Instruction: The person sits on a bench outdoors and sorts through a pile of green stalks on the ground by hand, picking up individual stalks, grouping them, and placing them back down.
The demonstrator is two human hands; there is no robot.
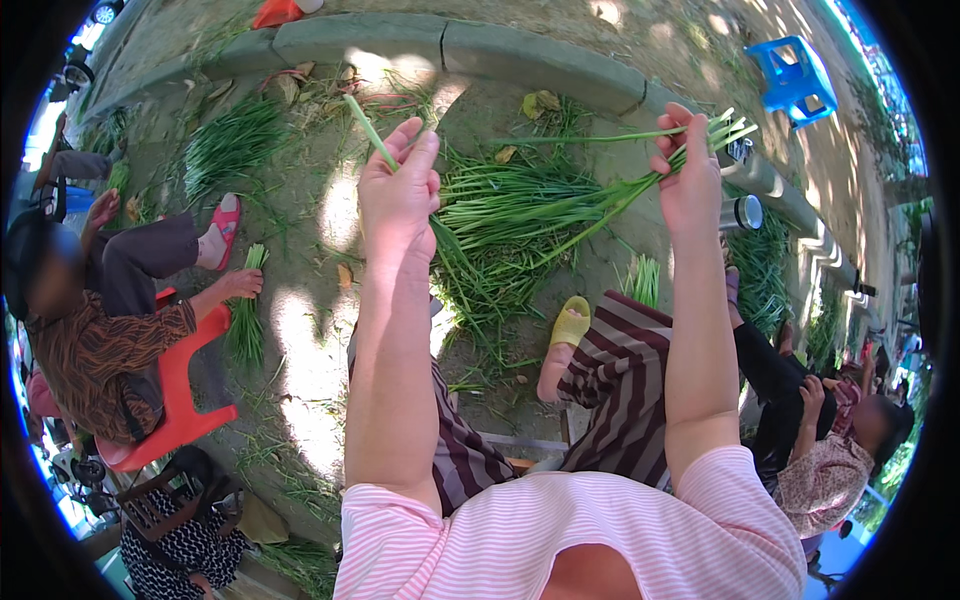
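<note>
My left hand [400,180] is closed around a long green stalk, its pale cut end sticking up past the thumb. In my right hand [684,169] is a small bunch of long green stalks [637,187], pale ends pointing right; one stalk stretches leftward from it. Between and below both hands a heap of loose green stalks [510,210] lies on the ground. Near my striped trouser leg stands or lies a short bundle of stalks [643,281], partly hidden. The stalks look like garlic chives or a similar leafy vegetable.
A person at left on a red plastic chair [180,375] holds a green bundle [246,322]. More stalks [232,142] lie beyond. A concrete kerb [525,64] curves across the top. At right are a metal cup [739,213], a blue stool [795,79] and another seated person.
</note>
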